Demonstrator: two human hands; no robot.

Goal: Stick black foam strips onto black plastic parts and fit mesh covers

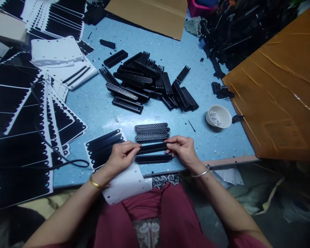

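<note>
Between my two hands stretches a thin black strip, pinched at each end. My left hand grips its left end with thumb and forefinger, and my right hand has the right end. Whether a bar lies directly under the strip I cannot tell. Just above are three black bars with a lattice pattern, lined up side by side. A plain black bar lies below, close to the table edge. Under my left wrist rests a white backing sheet carrying black strips with rounded, holed ends.
A heap of black plastic bars occupies the table's middle. Stacked sheets of black strips and a black cable lie left. Right are a white bowl of small shiny pieces and a large brown taped carton. Cardboard lies behind.
</note>
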